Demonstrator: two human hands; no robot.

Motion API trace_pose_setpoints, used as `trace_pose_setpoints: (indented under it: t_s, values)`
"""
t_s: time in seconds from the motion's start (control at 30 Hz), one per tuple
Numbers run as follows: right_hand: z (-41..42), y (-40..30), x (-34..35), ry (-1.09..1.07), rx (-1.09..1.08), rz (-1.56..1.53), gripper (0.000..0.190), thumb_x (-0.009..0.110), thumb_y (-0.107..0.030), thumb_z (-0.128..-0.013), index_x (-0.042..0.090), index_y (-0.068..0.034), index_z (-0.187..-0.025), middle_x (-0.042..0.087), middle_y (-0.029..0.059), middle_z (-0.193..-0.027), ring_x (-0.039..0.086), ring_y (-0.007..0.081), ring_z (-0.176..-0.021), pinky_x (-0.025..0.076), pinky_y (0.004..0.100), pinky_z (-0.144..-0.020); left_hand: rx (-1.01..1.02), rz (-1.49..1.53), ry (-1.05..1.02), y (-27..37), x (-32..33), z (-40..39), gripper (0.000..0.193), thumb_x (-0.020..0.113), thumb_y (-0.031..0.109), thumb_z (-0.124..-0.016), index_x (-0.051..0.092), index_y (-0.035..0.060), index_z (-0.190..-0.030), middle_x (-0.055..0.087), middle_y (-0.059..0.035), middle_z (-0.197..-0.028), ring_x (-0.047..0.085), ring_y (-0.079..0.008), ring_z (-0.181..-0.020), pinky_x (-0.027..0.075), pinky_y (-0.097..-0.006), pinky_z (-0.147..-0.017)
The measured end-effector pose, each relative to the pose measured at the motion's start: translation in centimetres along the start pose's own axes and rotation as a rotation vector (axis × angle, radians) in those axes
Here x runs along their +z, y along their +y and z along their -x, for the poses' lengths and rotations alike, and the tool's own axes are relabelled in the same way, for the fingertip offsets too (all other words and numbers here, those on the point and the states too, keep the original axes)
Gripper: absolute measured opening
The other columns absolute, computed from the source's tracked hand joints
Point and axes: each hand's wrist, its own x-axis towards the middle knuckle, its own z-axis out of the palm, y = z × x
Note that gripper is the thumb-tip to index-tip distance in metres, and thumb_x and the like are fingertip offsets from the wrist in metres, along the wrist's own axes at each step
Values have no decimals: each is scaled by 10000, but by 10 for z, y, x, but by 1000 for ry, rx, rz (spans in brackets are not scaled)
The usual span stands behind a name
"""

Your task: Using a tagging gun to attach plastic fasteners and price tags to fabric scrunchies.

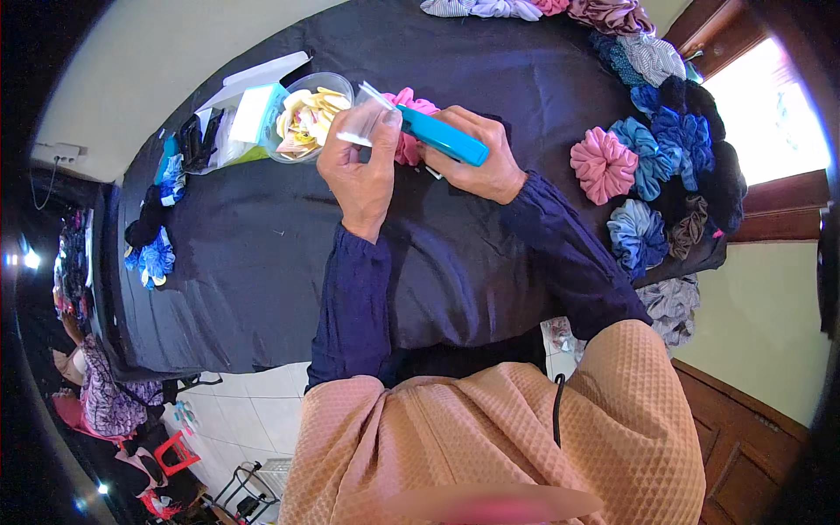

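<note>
My left hand (359, 174) pinches a small clear plastic packet (362, 123) with a white edge between thumb and fingers. In my right hand (476, 154) is a teal stapler (446, 136), its far end touching or very near the packet beside my left thumb. Just beyond both hands lies a pink scrunchie (415, 100), partly hidden by them. A clear round tub (341, 80) of cream and yellow paper tags (312, 118) stands left of my left hand.
An opened white box (243, 85) and a light-blue box (259, 111) sit by the tub. Scrunchies are heaped at the right, including a pink one (604, 165) and blue ones (682, 144). More blue scrunchies (156, 259) lie at the left of the dark-covered table (262, 282).
</note>
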Motion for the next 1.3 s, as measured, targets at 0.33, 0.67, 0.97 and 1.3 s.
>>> trace_pose_setpoints:
  t_s: [0.33,0.67,0.97,1.3]
  values:
    - [1,-1,0,4,-16,-4,197,702,-17,-718,634,7,-901,603,122,-800,614,253,-668,492,329,-597,60,-244,23,4,5,4,108,690,83,-877,682,-8,-936,660,-47,-849,585,-106,-817,463,-265,-738]
    - [0,-1,-1,9,53,-16,212,708,-41,-716,639,2,-912,599,114,-767,619,243,-636,486,324,-592,68,-79,67,-6,7,2,116,705,98,-866,680,4,-928,659,-61,-863,596,-132,-831,463,-280,-754]
    - [0,2,-1,27,-4,-14,217,712,-50,-717,639,-6,-916,599,116,-777,623,237,-644,490,310,-603,146,-281,-44,-3,5,1,154,712,93,-855,662,-1,-965,655,-32,-936,596,-123,-840,465,-276,-781]
    - [-8,13,-10,101,539,-656,167,664,-84,-837,674,-4,-983,687,64,-817,644,129,-694,525,287,-664,-14,-117,-21,-24,3,6,352,559,10,-852,582,-21,-1203,631,-99,-1042,596,-177,-947,469,-296,-847]
